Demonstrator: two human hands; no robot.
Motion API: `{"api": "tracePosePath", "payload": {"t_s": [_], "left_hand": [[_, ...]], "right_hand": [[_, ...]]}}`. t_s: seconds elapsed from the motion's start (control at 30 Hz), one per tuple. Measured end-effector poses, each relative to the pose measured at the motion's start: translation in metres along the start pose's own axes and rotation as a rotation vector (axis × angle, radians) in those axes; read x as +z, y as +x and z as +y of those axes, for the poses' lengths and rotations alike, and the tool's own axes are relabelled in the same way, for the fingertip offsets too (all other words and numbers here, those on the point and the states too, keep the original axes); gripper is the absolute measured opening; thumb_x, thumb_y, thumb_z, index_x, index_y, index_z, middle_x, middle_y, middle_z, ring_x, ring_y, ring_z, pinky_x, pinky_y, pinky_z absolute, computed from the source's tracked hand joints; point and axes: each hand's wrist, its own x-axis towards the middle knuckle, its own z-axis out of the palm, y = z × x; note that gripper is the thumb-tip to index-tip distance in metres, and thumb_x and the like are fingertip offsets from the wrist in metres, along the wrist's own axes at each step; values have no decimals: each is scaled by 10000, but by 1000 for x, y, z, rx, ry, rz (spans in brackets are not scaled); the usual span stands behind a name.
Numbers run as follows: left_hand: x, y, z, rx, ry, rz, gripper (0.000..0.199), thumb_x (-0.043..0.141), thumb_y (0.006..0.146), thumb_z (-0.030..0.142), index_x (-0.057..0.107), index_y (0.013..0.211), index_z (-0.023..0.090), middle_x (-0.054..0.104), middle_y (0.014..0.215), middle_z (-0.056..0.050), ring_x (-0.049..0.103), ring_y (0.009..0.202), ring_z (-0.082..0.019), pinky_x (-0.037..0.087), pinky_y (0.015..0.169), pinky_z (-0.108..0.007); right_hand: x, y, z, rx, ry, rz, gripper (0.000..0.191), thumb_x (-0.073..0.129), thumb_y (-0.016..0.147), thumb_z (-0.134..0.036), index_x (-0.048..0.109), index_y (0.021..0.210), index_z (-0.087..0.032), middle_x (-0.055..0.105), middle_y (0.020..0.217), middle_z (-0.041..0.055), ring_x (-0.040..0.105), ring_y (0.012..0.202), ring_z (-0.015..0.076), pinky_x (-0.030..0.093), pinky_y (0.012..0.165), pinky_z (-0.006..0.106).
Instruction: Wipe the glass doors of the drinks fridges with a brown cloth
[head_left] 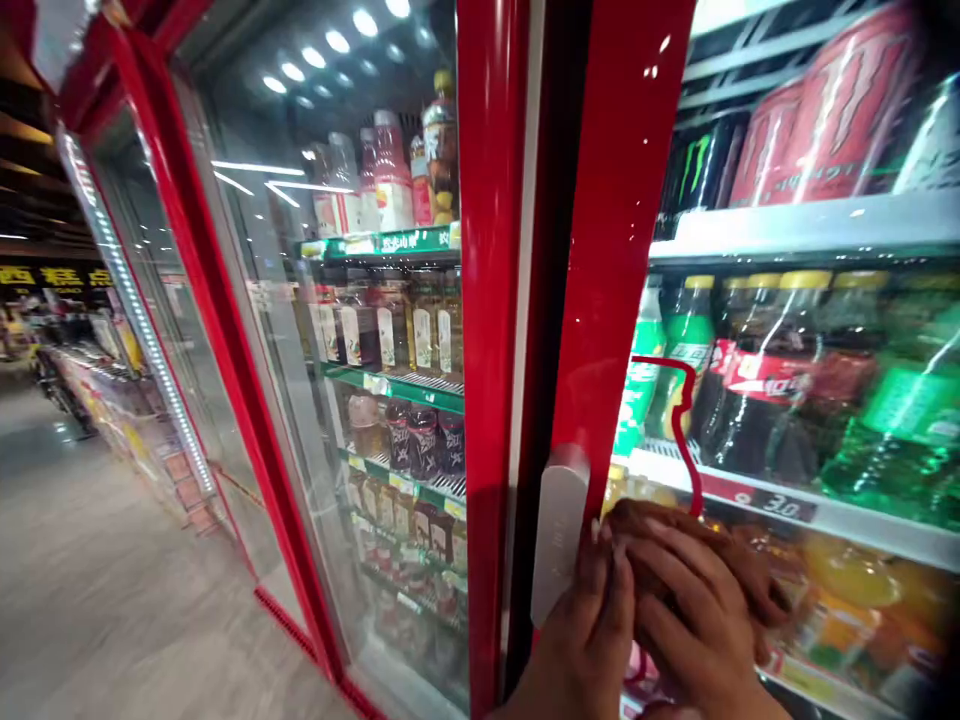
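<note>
Both my hands meet at the edge of a red-framed cooler door (600,250), beside its pale grey handle (559,540). My left hand (581,635) has its fingers bent and pressed together, the tips close to the handle. My right hand (694,610) lies over the glass with curled fingers, their tips next to the left fingertips. Whatever they pinch, if anything, is hidden between them. A darker reflection of a hand shows in the glass behind. A thin red line (684,400) runs down the glass above my right hand.
Behind the glass stand cola bottles (772,390), green soda bottles (885,420) and pink cans (847,90). To the left, another red-framed glass cooler (495,300) holds several shelves of drinks. Grey floor (112,570) and an aisle stretch away at the far left.
</note>
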Motion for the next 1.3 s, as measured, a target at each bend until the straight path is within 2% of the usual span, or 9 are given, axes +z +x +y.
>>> {"api": "tracePosePath", "payload": {"t_s": [0.1, 0.2, 0.37, 0.57, 0.83, 0.93, 1.13, 1.2, 1.3], "left_hand": [[-32, 32, 2, 82, 191, 109, 993, 527, 1024, 630, 91, 1702, 50, 289, 1746, -195, 158, 1657, -314, 298, 1331, -454], [-55, 53, 4, -48, 286, 152, 828, 392, 1090, 535, 88, 1707, 74, 206, 1779, -168, 73, 1670, -307, 231, 1354, -513], [-54, 55, 0, -269, 195, 285, 691, 275, 1124, 377, -13, 1721, 182, 109, 1804, -126, 94, 1669, -259, 314, 1333, -500], [-61, 75, -8, -192, 156, 143, 816, 390, 1098, 526, -87, 1713, 279, 119, 1805, -128, 112, 1666, -299, 304, 1326, -569], [-138, 212, -39, -91, 128, 142, 868, 261, 1079, 653, -112, 1705, 183, -4, 1801, -171, -22, 1671, -273, 118, 1367, -573], [-153, 217, -38, -20, 159, 115, 875, 293, 1080, 642, -109, 1705, 181, 23, 1798, -182, -3, 1670, -277, 145, 1367, -571], [-145, 167, -55, 185, 282, -38, 1083, 442, 1027, 682, -276, 1654, 168, 65, 1772, -251, 56, 1654, -349, 322, 1312, -606], [-155, 188, -60, 189, 292, -10, 1082, 424, 1020, 710, -208, 1674, 124, 79, 1763, -272, 53, 1652, -356, 304, 1316, -616], [-193, 267, -60, 143, 309, 100, 1032, 368, 1024, 734, -16, 1694, 50, 90, 1760, -281, 46, 1659, -339, 221, 1346, -588]], "right_hand": [[-2, 79, 2, -34, -52, 96, 396, 628, 974, -191, 674, 1353, -295, 713, 1356, 62, 666, 1287, 277, 598, 1056, 460], [1, 132, -7, -128, -91, 111, 414, 636, 954, -138, 687, 1327, -308, 689, 1409, 52, 577, 1416, 289, 530, 1156, 514], [2, 128, -20, -250, -147, -121, 502, 520, 966, -163, 621, 1459, -173, 589, 1572, 64, 495, 1501, 255, 508, 1175, 389], [-15, 128, 13, -501, -279, -180, 480, 505, 1022, -296, 607, 1468, -150, 565, 1599, 38, 378, 1557, 302, 49, 1378, 553], [-33, 266, 22, -386, -489, -55, 503, 550, 1018, -306, 570, 1516, -236, 559, 1602, 60, 455, 1484, 324, 373, 1249, 599], [-31, 263, 13, -351, -491, -25, 557, 522, 1013, -273, 511, 1561, -174, 513, 1631, 109, 375, 1546, 338, 383, 1259, 596], [-25, 216, 16, -579, -567, -144, 608, 490, 997, -267, 461, 1572, -71, 441, 1665, 183, 256, 1613, 369, 449, 1218, 578], [-30, 242, 26, -602, -589, -147, 607, 481, 1013, -304, 447, 1586, -105, 461, 1655, 163, 275, 1608, 348, 439, 1229, 588], [-45, 327, 41, -579, -596, -88, 644, 501, 1022, -412, 440, 1590, -115, 472, 1634, 190, 295, 1593, 376, 377, 1263, 638]]}}
